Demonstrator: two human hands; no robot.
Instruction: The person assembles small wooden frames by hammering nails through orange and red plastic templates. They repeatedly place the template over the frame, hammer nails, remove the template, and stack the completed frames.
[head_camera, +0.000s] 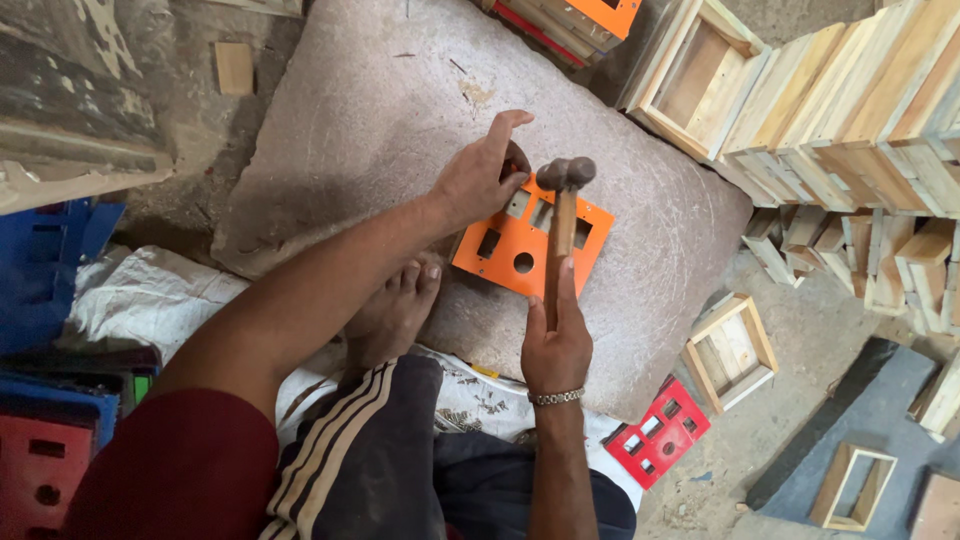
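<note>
Item: orange cutout plate (520, 245), centre of stone slab (350, 130). My left hand (480, 180) pins its 11 o'clock corner; right hand (555, 345) clamped on hammer (562, 225). Risk: a skewed strike hits my fingers.

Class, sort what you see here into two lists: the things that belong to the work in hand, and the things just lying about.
In use:
left hand pressing the orange cut-out plate
right hand gripping the wooden-handled hammer
grey stone slab under the plate

Lying about:
red cut-out plate
stacked wooden box frames
blue plastic pieces
white sack
</note>
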